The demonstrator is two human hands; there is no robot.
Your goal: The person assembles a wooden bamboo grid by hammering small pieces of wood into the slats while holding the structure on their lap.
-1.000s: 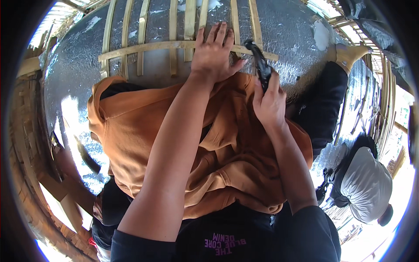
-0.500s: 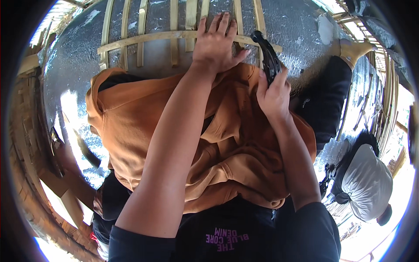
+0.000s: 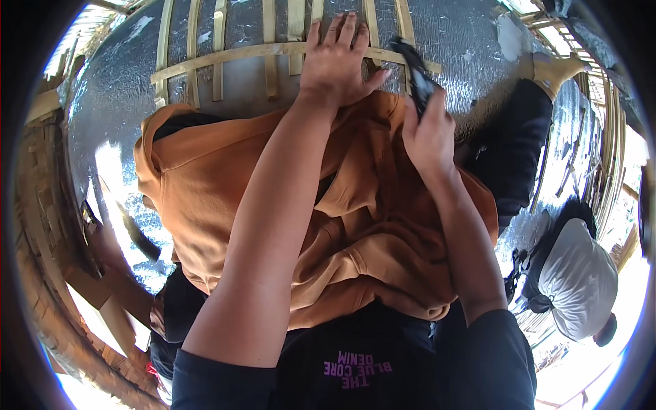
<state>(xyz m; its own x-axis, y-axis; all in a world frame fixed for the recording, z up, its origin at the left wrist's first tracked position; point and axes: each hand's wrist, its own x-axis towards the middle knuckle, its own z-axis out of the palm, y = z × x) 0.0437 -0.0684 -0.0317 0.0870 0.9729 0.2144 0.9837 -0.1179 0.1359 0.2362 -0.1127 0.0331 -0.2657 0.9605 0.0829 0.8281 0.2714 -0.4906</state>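
Left hand (image 3: pixel 333 67) flat, fingers spread, on crosswise strip (image 3: pixel 239 53) over lengthwise strips (image 3: pixel 271 80). Right hand (image 3: pixel 432 135) wrapped around black tool (image 3: pixel 414 67) (blurred, kind unclear) near strip's right end. Risks: misaimed tool catching left thumb; slack left palm letting strip skew.

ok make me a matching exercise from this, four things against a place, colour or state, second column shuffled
Column one
1. left hand
2. right hand
3. cloth over the lap
4. sheet beneath the strips

Column two
a. orange-brown
b. spread over a crosspiece
c. silvery
d. gripping a black tool

Pairs: 1-b, 2-d, 3-a, 4-c
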